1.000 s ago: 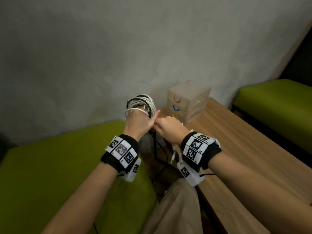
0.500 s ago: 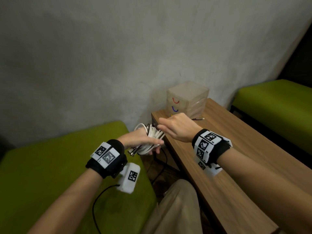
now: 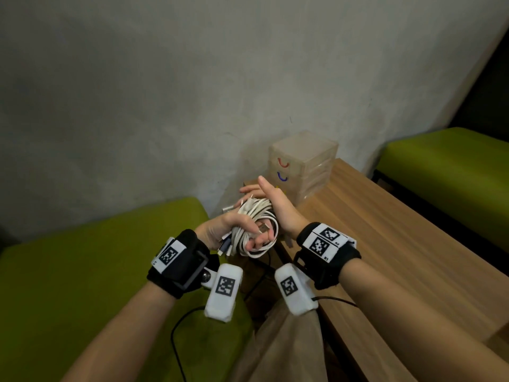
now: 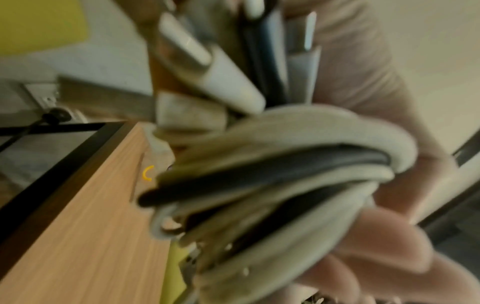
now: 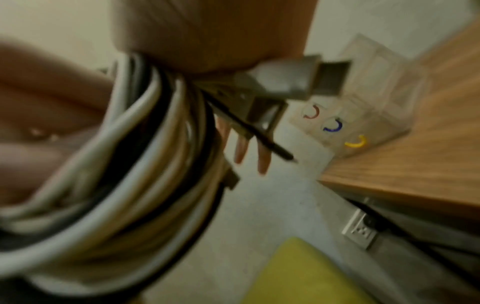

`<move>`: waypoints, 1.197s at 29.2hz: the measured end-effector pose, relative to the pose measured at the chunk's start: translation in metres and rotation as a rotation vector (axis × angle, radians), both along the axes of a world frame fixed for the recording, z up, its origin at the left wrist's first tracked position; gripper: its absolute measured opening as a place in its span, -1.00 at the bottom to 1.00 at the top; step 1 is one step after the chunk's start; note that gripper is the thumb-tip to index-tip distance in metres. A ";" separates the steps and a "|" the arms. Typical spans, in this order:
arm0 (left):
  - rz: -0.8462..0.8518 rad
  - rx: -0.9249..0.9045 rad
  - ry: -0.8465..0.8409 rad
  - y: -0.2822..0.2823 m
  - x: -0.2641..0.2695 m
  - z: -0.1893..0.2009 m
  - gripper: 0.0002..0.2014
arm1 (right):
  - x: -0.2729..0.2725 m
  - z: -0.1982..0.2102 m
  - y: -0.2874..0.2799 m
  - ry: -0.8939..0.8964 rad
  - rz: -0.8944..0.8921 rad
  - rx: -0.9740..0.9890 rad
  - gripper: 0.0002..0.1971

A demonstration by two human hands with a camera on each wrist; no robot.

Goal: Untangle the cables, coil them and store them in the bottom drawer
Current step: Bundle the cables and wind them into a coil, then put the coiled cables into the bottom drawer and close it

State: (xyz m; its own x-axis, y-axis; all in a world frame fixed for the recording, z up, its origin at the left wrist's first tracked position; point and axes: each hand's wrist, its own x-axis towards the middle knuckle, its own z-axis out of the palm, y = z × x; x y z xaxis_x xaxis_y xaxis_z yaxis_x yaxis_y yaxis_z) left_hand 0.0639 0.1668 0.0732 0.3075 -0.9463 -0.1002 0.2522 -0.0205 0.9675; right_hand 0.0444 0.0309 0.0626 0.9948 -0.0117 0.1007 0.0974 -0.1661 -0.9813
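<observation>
Beside the table edge, left hand (image 3: 220, 230) grasps the cable coil (image 3: 256, 224); right hand (image 3: 271, 201) lies flat against it, fingers straight.

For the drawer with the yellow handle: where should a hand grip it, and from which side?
Judging by its shape, hook a finger into the yellow handle, a small loop on the front of the drawer unit. Come from the front, which faces the right hand.
</observation>
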 end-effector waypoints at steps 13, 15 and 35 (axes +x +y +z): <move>0.535 0.042 -0.146 0.005 0.022 -0.009 -0.55 | -0.018 0.012 0.014 -0.112 -0.427 -0.177 -0.45; 0.605 0.041 -0.147 -0.002 0.017 -0.015 -0.69 | -0.013 0.014 0.012 -0.110 -0.433 -0.201 -0.44; 1.216 -0.202 -0.231 -0.042 0.002 -0.005 -0.83 | -0.002 0.007 0.010 -0.213 -0.375 0.207 -0.81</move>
State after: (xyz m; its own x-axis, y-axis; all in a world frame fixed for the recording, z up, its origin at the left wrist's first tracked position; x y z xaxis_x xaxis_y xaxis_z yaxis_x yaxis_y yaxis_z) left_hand 0.0664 0.1244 0.0678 0.9821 -0.0304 0.1859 -0.1718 0.2602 0.9501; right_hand 0.0428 0.0410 0.0694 0.8757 -0.4070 0.2597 0.2706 -0.0317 -0.9622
